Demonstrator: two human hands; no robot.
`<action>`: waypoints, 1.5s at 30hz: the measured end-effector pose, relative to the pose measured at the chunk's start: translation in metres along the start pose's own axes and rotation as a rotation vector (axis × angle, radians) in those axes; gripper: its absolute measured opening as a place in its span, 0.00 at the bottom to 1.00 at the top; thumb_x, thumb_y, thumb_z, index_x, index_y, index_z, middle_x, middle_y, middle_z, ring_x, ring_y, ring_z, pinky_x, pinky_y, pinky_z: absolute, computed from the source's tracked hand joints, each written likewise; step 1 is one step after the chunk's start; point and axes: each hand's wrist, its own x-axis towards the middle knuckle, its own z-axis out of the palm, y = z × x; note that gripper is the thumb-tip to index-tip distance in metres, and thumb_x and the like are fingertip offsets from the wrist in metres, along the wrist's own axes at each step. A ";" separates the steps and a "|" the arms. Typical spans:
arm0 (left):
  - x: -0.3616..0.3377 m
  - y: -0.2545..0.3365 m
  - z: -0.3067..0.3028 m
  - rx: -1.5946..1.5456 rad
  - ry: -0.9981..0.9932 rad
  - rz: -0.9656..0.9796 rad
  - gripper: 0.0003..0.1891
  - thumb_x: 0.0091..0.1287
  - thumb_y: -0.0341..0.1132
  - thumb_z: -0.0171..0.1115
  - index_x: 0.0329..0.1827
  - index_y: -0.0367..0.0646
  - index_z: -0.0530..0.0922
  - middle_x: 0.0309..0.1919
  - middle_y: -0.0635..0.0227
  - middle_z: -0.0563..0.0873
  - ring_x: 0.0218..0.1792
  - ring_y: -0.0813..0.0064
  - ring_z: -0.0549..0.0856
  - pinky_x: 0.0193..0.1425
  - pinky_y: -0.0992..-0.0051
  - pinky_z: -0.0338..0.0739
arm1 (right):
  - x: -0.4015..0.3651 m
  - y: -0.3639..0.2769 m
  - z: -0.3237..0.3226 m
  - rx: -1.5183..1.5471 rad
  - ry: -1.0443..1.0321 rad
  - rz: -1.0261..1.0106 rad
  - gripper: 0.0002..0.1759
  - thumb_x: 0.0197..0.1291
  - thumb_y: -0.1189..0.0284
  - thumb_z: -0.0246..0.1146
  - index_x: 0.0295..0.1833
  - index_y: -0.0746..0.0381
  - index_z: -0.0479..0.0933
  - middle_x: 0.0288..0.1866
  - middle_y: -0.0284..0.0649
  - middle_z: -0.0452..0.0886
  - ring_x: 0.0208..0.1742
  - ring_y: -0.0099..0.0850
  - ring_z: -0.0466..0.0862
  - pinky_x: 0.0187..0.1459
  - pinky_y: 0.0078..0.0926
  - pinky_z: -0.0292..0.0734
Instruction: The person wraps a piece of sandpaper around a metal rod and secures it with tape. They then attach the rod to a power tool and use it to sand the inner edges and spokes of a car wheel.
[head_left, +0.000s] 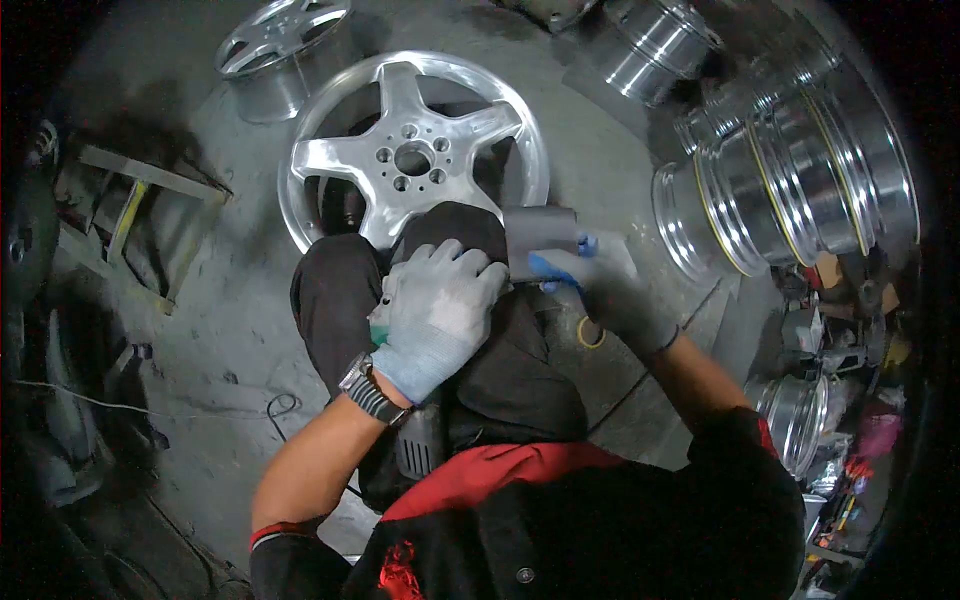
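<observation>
My left hand (440, 305), in a grey-white glove with a watch at the wrist, is wrapped round a tool (417, 450) resting on my lap; most of the tool is hidden, but its dark vented end shows below the wrist. A dark grey sheet (540, 235) is pinched in my right hand (595, 275), whose glove has blue fingertips and is slightly blurred. The sheet lies beside my knee, close to the left hand's fingers. Just beyond my knees, a polished five-spoke wheel (400, 185) lies face up.
More wheels stand at the top left (285, 60) and top right (655, 50). A row of shiny rims (780, 185) lies at the right. A metal frame (140, 220) is at the left. A yellow ring (591, 332) and thin cables are on the floor.
</observation>
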 end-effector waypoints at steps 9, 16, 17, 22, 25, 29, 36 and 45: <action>0.000 0.008 -0.005 -0.015 0.029 -0.040 0.18 0.61 0.32 0.69 0.55 0.52 0.85 0.33 0.66 0.82 0.38 0.58 0.84 0.41 0.57 0.77 | 0.006 0.012 -0.005 0.300 -0.032 0.333 0.15 0.71 0.67 0.66 0.54 0.67 0.84 0.40 0.42 0.89 0.37 0.27 0.90 0.39 0.24 0.85; 0.001 0.003 -0.010 -0.006 -0.028 0.038 0.21 0.60 0.30 0.69 0.58 0.53 0.85 0.33 0.65 0.82 0.38 0.56 0.84 0.41 0.56 0.77 | -0.002 0.006 -0.020 0.168 -0.057 0.348 0.19 0.71 0.58 0.69 0.48 0.67 0.85 0.36 0.41 0.89 0.30 0.28 0.88 0.32 0.25 0.82; 0.002 0.002 -0.011 -0.005 -0.027 0.043 0.21 0.60 0.30 0.69 0.58 0.53 0.85 0.33 0.65 0.82 0.38 0.56 0.84 0.41 0.56 0.77 | -0.009 0.004 -0.028 0.169 -0.053 0.345 0.19 0.71 0.58 0.69 0.48 0.67 0.85 0.36 0.41 0.89 0.30 0.28 0.88 0.32 0.25 0.82; 0.008 -0.003 -0.011 -0.189 -0.028 0.018 0.19 0.60 0.28 0.69 0.56 0.49 0.85 0.33 0.62 0.82 0.38 0.52 0.83 0.41 0.55 0.77 | -0.041 -0.013 -0.026 -0.785 0.296 -0.576 0.20 0.64 0.61 0.74 0.57 0.60 0.83 0.50 0.42 0.87 0.48 0.41 0.88 0.47 0.35 0.82; 0.011 -0.005 -0.012 -0.272 -0.033 0.011 0.17 0.61 0.27 0.70 0.54 0.47 0.85 0.33 0.60 0.83 0.39 0.51 0.83 0.42 0.55 0.76 | -0.035 -0.021 -0.012 -0.896 0.155 -0.678 0.23 0.60 0.69 0.74 0.61 0.59 0.82 0.54 0.42 0.85 0.55 0.45 0.85 0.58 0.41 0.79; 0.008 -0.005 -0.011 -0.320 0.017 -0.001 0.15 0.61 0.26 0.69 0.51 0.46 0.85 0.33 0.59 0.83 0.38 0.51 0.83 0.41 0.55 0.76 | -0.023 -0.007 -0.012 -0.855 0.044 -0.734 0.23 0.59 0.72 0.72 0.60 0.60 0.83 0.51 0.43 0.86 0.53 0.43 0.85 0.57 0.42 0.80; 0.016 -0.006 -0.024 -0.254 -0.042 -0.043 0.12 0.64 0.27 0.69 0.50 0.49 0.86 0.32 0.60 0.83 0.38 0.52 0.84 0.41 0.56 0.77 | -0.006 0.003 -0.017 -0.766 0.031 -0.847 0.19 0.61 0.72 0.72 0.58 0.61 0.83 0.51 0.44 0.86 0.51 0.45 0.87 0.52 0.42 0.82; 0.032 -0.014 -0.040 -0.176 0.020 -0.072 0.10 0.67 0.32 0.68 0.50 0.49 0.88 0.36 0.57 0.88 0.39 0.50 0.87 0.42 0.56 0.79 | 0.016 -0.028 -0.004 -0.224 0.023 -0.253 0.10 0.69 0.73 0.68 0.52 0.65 0.86 0.45 0.43 0.90 0.47 0.33 0.90 0.53 0.32 0.83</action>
